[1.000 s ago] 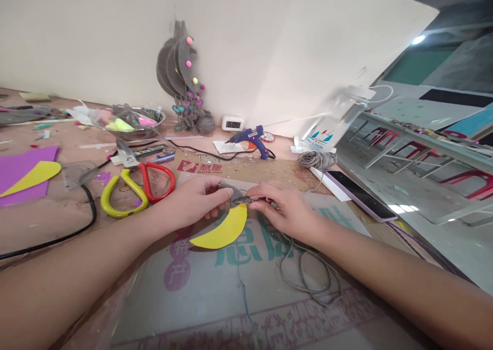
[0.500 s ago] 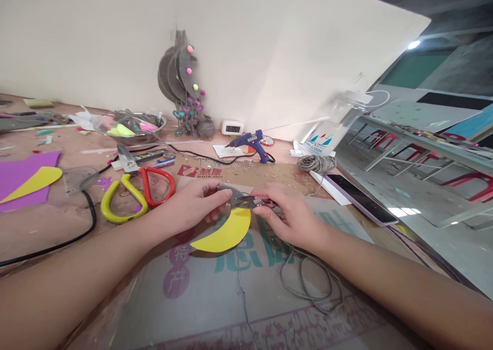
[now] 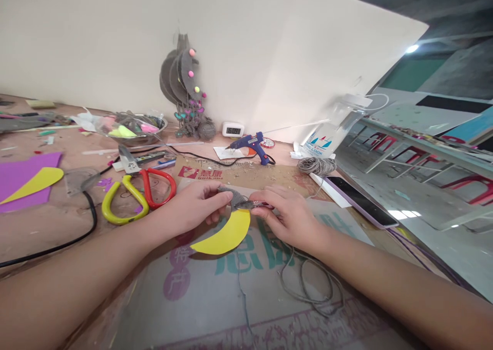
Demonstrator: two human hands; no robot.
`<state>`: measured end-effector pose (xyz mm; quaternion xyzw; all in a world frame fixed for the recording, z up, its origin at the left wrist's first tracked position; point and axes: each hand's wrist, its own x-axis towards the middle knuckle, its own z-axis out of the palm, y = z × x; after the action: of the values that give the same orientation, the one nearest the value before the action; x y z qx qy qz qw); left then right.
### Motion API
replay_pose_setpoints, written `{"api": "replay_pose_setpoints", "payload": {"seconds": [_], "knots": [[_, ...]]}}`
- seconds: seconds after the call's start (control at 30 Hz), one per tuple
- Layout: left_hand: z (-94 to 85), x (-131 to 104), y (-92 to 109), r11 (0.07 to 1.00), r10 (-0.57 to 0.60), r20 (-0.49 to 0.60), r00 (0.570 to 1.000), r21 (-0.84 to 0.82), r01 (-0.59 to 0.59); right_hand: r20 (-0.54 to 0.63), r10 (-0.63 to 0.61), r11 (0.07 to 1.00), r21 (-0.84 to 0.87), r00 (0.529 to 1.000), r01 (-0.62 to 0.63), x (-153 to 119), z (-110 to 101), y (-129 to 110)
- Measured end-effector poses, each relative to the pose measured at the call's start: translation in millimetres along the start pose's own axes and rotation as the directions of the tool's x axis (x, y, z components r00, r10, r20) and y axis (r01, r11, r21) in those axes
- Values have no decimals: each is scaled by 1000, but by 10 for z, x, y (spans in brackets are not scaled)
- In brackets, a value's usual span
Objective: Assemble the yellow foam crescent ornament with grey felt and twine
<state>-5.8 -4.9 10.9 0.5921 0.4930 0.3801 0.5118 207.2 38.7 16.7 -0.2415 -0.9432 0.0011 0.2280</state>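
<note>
A yellow cutout lies on a purple sheet [image 3: 19, 170]. The metal bowl [image 3: 134, 141] holds plastic-wrapped pink and yellow-green bits. Beyond the left forearm are scissors [image 3: 146, 188]. The left hand [image 3: 200, 204] pinches a grey piece [image 3: 237, 198], thumb against curled fingers, above a yellow crescent [image 3: 228, 236] on the covered tabletop. A glue gun [image 3: 246, 143] rests behind. The right hand [image 3: 290, 214] closes thumb and finger on a small item [image 3: 256, 204] too unclear to name; string loops [image 3: 304, 287] trail below. Yarn [image 3: 316, 165] sits before a clear bottle [image 3: 325, 129].
</note>
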Motion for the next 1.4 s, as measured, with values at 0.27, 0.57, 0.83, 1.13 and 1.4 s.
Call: {"api": "replay_pose_setpoints", "payload": {"seconds": [0.27, 0.57, 0.83, 1.13, 1.4], "knots": [[-25, 21, -84, 1000, -27, 29, 999, -4, 27, 28, -18, 999, -41, 999, 19, -1, 18, -2], [-17, 24, -70, 997, -58, 26, 998, -48, 60, 39, -17, 999, -27, 999, 18, 11, -2, -19], [-13, 1, 1, 999, -46, 29, 999, -23, 46, 17, -13, 999, -34, 1000, 14, -3, -4, -16], [0, 5, -17, 999, -29, 9, 1000, -42, 29, 1, -21, 999, -33, 1000, 21, -6, -15, -20], [9, 15, -90, 998, -44, 27, 999, -40, 45, 37, -36, 998, -45, 999, 38, -14, 11, -10]]}}
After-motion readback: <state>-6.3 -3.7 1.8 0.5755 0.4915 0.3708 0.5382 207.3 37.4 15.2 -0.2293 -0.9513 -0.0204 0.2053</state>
